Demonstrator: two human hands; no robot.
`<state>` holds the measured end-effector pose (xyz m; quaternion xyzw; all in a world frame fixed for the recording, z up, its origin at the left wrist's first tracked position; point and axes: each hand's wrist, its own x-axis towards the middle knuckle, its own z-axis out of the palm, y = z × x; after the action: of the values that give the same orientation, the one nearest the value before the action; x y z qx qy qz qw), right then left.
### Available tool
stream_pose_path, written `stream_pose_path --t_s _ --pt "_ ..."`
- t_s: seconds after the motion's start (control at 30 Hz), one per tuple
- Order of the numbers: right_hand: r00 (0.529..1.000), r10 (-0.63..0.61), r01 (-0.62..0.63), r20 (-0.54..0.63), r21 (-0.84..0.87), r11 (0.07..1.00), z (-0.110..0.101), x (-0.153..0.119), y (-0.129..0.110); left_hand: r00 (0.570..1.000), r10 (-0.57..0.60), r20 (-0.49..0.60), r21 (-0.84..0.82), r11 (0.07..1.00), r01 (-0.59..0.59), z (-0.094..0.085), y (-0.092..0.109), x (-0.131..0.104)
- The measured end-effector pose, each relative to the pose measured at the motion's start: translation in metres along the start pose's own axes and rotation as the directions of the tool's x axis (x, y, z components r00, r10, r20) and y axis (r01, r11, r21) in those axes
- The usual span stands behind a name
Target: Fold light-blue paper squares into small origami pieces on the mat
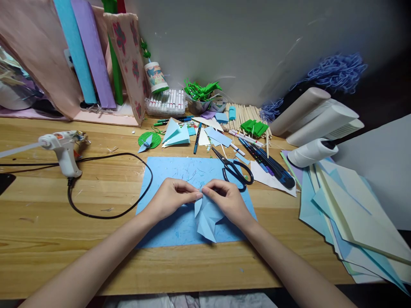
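Between both hands, over a blue mat [170, 171], is a piece of folded light-blue paper [207, 216] with creases and pointed flaps. My left hand [175, 196] pinches its upper edge between thumb and fingers. Right beside it, my right hand [226, 199] grips the same paper near the top, the two sets of fingertips almost meeting. The paper's lower point hangs toward the mat's front edge. Black-handled scissors [236, 169] lie on the mat's far right corner, just beyond my right hand.
A white glue gun [61, 149] stands at left, its black cable [105, 216] looping toward the mat. Behind lie a folded paper crane [146, 143] on a green disc, paper scraps [176, 133] and markers [168, 100]. Paper sheets [362, 209] are stacked at right, near white rolls [311, 152].
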<state>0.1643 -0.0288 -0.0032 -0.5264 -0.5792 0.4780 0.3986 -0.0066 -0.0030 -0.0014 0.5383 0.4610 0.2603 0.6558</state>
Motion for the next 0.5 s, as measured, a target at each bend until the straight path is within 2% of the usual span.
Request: stream_pose_path --t_s 0.2,0.5 --pt "0.999 0.016 -0.015 -0.037 0.019 1.000 -0.0019 0.0011 -0.0010 0.996 -0.080 0.034 -0.138 0.987 0.084 -0.0014 0.0011 0.0015" --pt "0.999 0.034 -0.034 -0.033 0.022 0.999 -0.0009 -0.0004 -0.0025 0.998 -0.064 0.023 -0.104 0.992 0.066 -0.0001 0.0025 0.0003"
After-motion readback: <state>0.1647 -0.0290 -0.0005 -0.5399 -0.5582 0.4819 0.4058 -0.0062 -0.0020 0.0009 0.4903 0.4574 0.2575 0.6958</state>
